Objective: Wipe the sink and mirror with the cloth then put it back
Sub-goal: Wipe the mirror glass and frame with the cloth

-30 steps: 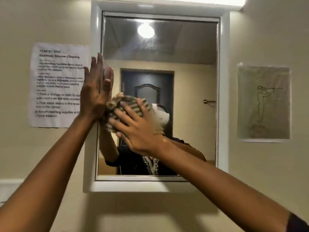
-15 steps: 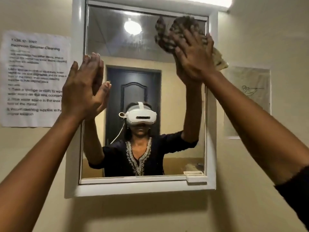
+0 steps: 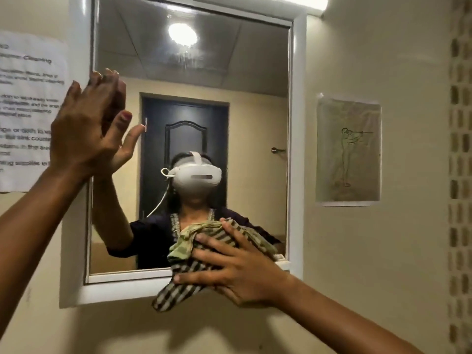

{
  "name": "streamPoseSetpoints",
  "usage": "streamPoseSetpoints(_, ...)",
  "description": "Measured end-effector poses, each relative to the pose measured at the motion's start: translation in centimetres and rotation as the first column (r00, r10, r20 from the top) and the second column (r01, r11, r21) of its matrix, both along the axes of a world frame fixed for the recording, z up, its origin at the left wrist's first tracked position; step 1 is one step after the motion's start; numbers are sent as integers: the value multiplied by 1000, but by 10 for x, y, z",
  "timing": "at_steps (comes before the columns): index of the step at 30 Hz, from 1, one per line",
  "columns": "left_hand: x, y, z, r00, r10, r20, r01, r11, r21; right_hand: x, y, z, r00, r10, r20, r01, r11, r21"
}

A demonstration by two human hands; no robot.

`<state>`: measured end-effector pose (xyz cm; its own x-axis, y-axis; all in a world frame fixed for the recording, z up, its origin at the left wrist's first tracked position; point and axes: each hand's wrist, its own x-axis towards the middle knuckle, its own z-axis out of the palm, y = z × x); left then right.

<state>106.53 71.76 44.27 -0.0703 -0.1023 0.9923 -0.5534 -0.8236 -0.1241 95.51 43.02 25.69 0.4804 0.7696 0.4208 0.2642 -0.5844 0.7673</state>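
A white-framed mirror (image 3: pixel 255 72) hangs on the beige wall ahead. My right hand (image 3: pixel 237 272) presses a green and dark striped cloth (image 3: pixel 178 290) flat against the lower right part of the glass, and the cloth hangs over the bottom frame. My left hand (image 3: pixel 84 129) rests flat with fingers apart on the mirror's left edge, holding nothing. The sink is out of view. A smeared patch shows on the glass below the reflected ceiling lamp.
A printed instruction sheet (image 3: pixel 28 111) is taped to the wall left of the mirror. A paper with a line drawing (image 3: pixel 348 152) hangs to the right. A strip light (image 3: pixel 301 1) glows above the frame. A tiled strip (image 3: pixel 459 175) runs down the far right.
My right hand has swept the cloth from the mirror's top right corner down to its lower right edge. My left hand has stayed on the left edge.
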Motion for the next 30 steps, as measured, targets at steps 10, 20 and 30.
streamPoseSetpoints(10,47,1,10,947,267,-177,-260,964,65,-4,-38,245,869,-312,383,16,793,609)
streamPoseSetpoints(20,70,7,16,948,243,-203,-233,970,74,-14,-48,248,922,-197,333,-152,608,779)
streamPoseSetpoints(30,47,-4,10,953,208,-222,-201,978,57,-28,-42,-9,969,-241,48,141,706,694)
